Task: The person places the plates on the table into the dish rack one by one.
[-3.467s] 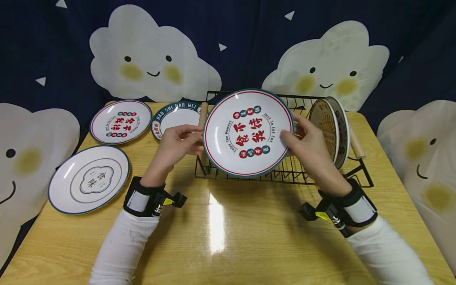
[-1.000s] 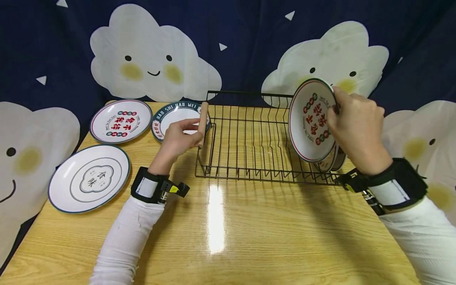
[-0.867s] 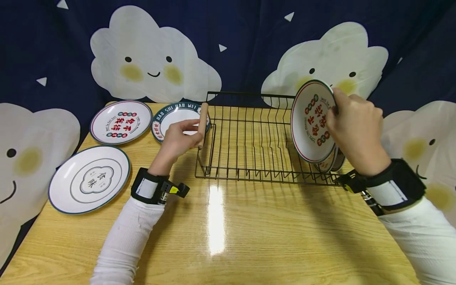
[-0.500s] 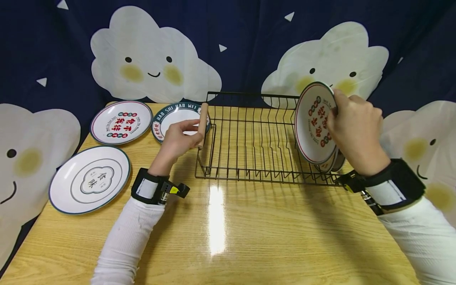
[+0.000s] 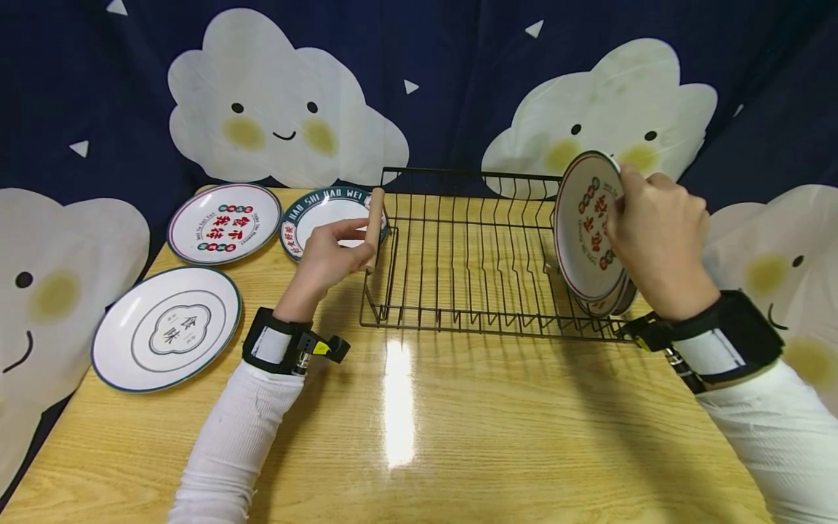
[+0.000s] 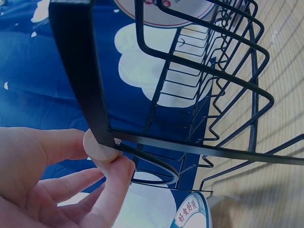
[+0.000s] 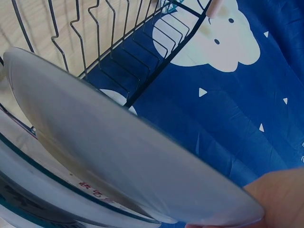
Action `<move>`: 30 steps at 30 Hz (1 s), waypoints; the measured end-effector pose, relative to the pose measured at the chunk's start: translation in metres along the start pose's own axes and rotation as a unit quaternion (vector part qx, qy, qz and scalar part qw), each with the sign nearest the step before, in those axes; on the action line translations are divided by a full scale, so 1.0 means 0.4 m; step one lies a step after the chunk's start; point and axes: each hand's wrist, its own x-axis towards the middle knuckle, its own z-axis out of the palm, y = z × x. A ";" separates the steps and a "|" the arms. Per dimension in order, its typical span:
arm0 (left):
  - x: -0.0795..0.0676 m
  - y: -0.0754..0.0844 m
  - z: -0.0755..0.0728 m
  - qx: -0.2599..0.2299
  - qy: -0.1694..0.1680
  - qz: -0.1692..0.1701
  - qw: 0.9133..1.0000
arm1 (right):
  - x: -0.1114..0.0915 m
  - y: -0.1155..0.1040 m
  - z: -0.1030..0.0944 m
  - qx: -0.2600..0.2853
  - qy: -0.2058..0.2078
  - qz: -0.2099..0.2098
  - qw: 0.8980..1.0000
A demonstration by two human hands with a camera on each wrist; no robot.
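Note:
My left hand [image 5: 327, 255] pinches the wooden handle [image 5: 374, 231] at the left end of a black wire dish rack [image 5: 458, 331]; in the left wrist view, thumb and fingers meet around the handle's round end [image 6: 100, 151]. At the rack's right side, my right hand [image 5: 657, 240] grips a white plate [image 5: 579, 233] with red characters by its right rim. That plate stands on edge, its printed face turned left. Seen from the right wrist, its plain back [image 7: 123, 147] leans toward other upright plates [image 7: 61, 190], which are mostly hidden in the head view.
Left of the rack, a red-lettered plate [image 5: 186, 233], a white plate with grey design [image 5: 124, 342] and a blue-rimmed plate [image 5: 314, 231] lie on the wooden table [image 5: 484, 422]. A dark blue cloth [image 5: 452, 80] with clouds hangs behind.
From the middle, the right hand has carried the plate to the rack's right side and turned it edgewise, lately shifting it slightly further right. The left hand has taken hold of the handle.

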 end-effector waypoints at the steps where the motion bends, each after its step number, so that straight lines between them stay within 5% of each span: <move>1: 0.000 0.000 0.000 -0.001 -0.001 0.000 1.000 | 0.000 0.001 0.000 -0.001 0.002 0.000 1.000; 30: 0.002 -0.001 0.004 0.003 0.007 0.005 1.000 | -0.027 0.026 0.052 0.002 -0.015 0.036 0.999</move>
